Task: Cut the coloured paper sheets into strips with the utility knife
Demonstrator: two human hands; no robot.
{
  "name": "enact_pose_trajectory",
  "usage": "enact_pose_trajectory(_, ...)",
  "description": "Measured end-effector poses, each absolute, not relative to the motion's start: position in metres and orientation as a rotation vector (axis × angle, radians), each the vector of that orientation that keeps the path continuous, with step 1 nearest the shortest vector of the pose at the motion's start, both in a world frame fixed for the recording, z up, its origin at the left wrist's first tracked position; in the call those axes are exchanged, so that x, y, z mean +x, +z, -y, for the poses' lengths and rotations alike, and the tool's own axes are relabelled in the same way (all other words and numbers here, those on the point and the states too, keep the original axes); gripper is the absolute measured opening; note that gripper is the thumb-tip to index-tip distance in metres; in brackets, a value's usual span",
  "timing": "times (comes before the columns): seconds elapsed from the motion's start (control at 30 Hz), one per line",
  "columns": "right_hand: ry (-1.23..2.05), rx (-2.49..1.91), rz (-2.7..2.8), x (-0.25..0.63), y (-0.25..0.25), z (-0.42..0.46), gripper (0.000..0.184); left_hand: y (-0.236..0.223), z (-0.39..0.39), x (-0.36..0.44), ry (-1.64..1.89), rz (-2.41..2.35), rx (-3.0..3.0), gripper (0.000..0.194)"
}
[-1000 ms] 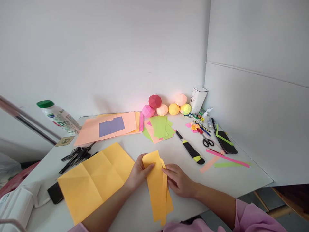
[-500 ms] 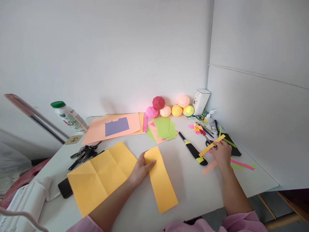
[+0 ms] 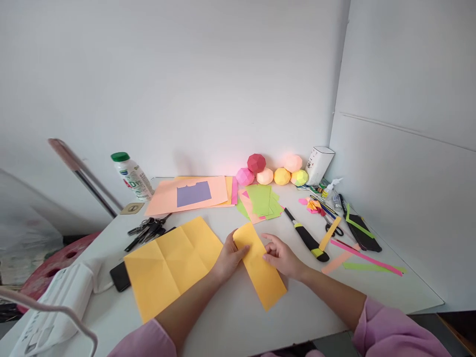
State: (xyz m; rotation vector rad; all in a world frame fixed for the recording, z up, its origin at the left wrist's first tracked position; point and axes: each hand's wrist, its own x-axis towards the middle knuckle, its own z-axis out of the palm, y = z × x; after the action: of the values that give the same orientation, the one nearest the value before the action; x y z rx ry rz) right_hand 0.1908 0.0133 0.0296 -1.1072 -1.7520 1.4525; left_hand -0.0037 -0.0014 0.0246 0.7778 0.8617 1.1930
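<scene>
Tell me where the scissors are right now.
In the head view, the scissors lie on the right side of the table, just right of the short orange strip and left of the black phone.

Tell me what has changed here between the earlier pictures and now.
The right hand carried a narrow yellow-orange paper strip off to the right and let it go beside the handle of the utility knife; that hand is now back at the yellow-orange paper piece. The left hand still holds that piece. The creased sheet and faceted balls stayed put.
</scene>
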Motion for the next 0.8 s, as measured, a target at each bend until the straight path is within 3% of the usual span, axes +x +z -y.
enact_pose_trajectory(0.1,1.069,-1.404,1.781,0.185,0.045,-0.065,0.050,0.022,-0.002,-0.003,1.250,-0.904,0.713,0.087)
enact_pose_trajectory(0.27,0.737,-1.755,1.814,0.183,0.069,-0.165,0.037,0.025,-0.007,-0.005,1.159,-0.944,0.677,0.071)
enact_pose_trajectory(0.47,0.387,-1.990,2.141,0.155,0.069,-0.193,0.033,0.026,-0.009,-0.009,1.090,-0.886,0.728,0.063)
enact_pose_trajectory(0.57,0.363,-2.066,2.327,0.134,0.068,-0.193,0.042,0.024,-0.011,-0.009,1.074,-0.864,0.747,0.066)
enact_pose_trajectory(0.73,0.530,-2.245,2.566,0.120,0.077,-0.207,0.032,0.023,-0.012,-0.011,1.047,-0.856,0.756,0.062)
enact_pose_trajectory(0.8,0.571,-2.283,2.642,0.119,0.080,-0.209,0.042,0.024,-0.011,-0.012,1.041,-0.854,0.757,0.060)
